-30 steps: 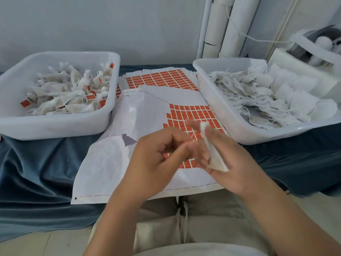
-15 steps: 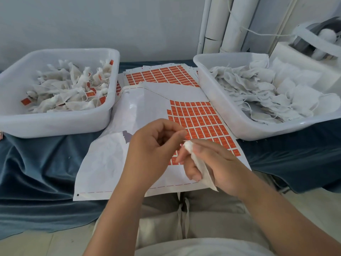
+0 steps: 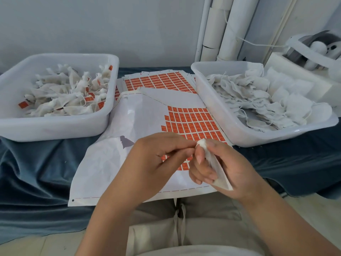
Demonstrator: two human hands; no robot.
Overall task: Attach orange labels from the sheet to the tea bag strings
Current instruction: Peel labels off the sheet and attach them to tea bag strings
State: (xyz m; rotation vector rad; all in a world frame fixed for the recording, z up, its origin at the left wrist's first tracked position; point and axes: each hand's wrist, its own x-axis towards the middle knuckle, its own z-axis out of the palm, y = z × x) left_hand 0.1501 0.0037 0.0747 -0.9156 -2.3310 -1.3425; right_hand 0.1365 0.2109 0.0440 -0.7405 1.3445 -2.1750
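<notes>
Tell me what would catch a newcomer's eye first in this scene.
Probably the bright orange label sheet in the middle, partly peeled. Just above it the left hand and right hand meet over a white paper tea bag. White plastic tubs sit either side: labelled bags left, plain bags right.

1. The middle of the bench lies open between two white bins; only the flat label sheet covers it.
2. The left bin walls off the left side, heaped with tagged tea bags.
3. The right bin blocks the right side, its near corner just beside the sheet's orange labels.
4. White tubes stand behind, closing the far right.
5. Blue cloth at near left is bare.
</notes>
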